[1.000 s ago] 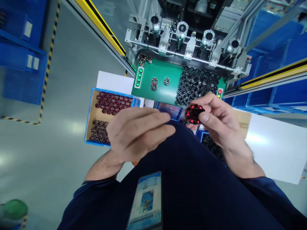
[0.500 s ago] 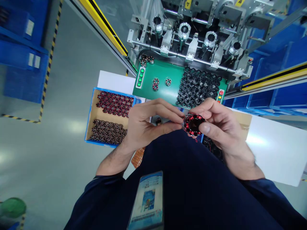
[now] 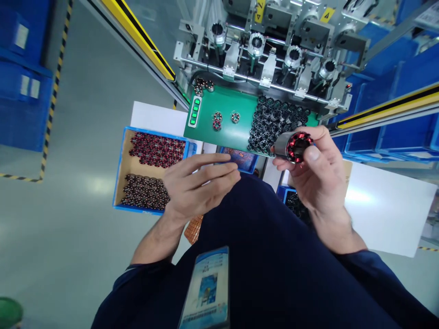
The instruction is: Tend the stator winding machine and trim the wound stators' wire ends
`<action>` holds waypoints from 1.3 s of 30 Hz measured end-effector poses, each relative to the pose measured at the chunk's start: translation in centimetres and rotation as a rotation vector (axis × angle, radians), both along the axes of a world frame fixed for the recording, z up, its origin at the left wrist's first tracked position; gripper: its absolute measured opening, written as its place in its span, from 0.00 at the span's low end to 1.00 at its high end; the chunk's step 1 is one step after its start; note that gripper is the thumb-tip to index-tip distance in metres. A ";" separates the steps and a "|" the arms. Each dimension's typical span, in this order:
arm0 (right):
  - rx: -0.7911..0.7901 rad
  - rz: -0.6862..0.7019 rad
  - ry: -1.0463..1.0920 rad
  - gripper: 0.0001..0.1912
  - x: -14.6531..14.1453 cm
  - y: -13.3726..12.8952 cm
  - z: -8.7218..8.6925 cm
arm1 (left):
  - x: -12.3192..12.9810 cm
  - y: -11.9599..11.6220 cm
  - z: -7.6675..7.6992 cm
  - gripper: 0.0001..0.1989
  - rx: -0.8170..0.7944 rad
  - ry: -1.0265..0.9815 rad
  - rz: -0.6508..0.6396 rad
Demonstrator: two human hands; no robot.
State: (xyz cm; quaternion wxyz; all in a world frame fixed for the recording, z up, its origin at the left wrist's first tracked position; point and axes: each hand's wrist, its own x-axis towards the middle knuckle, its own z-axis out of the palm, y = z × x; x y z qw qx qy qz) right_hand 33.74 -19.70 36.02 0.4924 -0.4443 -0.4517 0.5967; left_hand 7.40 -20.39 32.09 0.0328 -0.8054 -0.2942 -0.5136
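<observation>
Between the thumb and fingers of my right hand is a motor stator, a grey metal ring with red windings inside its open end. It is held in the air, tilted toward me, in front of the green work surface. My left hand holds nothing; its fingers are stretched out to the right, apart from the stator. Behind the stator, a dense group of black ring parts covers the right part of the green surface. Several small wound stators stand on its left part.
A blue-rimmed box with rows of red-wound and dark stators stands at the left. Beyond the green surface is a winding machine with a row of round heads. Yellow-black posts flank it. A blue tray sits below the green edge.
My left hand has let go of the stator and moved left and slightly down. My right hand has carried the stator to the right and up, turning its grey side into view.
</observation>
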 end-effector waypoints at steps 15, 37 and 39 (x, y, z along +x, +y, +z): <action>0.168 0.029 -0.178 0.22 -1.0 -2.0 1.1 | 2.2 -0.7 -1.5 0.22 -0.735 -0.530 -0.054; 0.337 0.265 -0.304 0.39 1.4 -1.6 -0.1 | 2.2 -0.5 1.2 0.11 -1.031 -0.522 -0.290; 0.411 0.231 -0.450 0.40 1.7 -1.3 0.2 | 2.1 -0.5 2.0 0.07 -0.984 -0.474 -0.247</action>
